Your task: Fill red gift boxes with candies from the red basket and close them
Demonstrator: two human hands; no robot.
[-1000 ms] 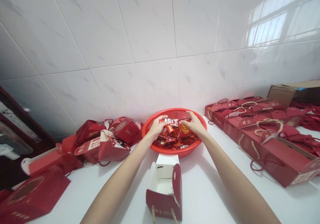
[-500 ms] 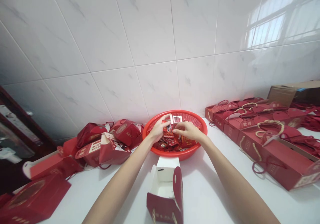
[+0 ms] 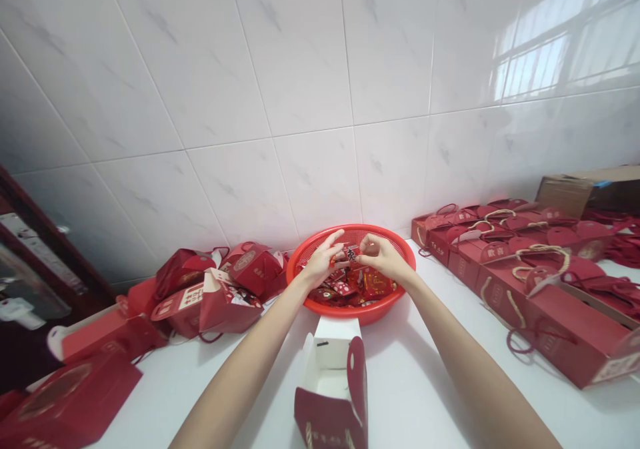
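My left hand (image 3: 323, 263) is over a red plastic basket (image 3: 367, 313). Its index finger is raised, while the other fingers curl round a small red-wrapped candy (image 3: 333, 261), partly hidden. From the right side my right hand (image 3: 384, 257) reaches over the same basket, thumb and index finger pinched on the edge of a red candy packet (image 3: 351, 254) with dark lettering. Red and gold candy packets (image 3: 377, 282) fill the basket beneath both hands. An open red gift box (image 3: 330, 414), white inside with rope handles, stands between my forearms.
Several red gift boxes (image 3: 230, 302) lie jumbled on the left. Closed red boxes with cord handles stand in rows (image 3: 540, 302) on the right, a brown carton (image 3: 565, 192) behind them. A tiled wall (image 3: 310, 182) rises behind the basket.
The white-and-red packet at my left fingertips is no longer visible there. My right hand has lifted slightly and now pinches a red packet with dark lettering. The open gift box stays put.
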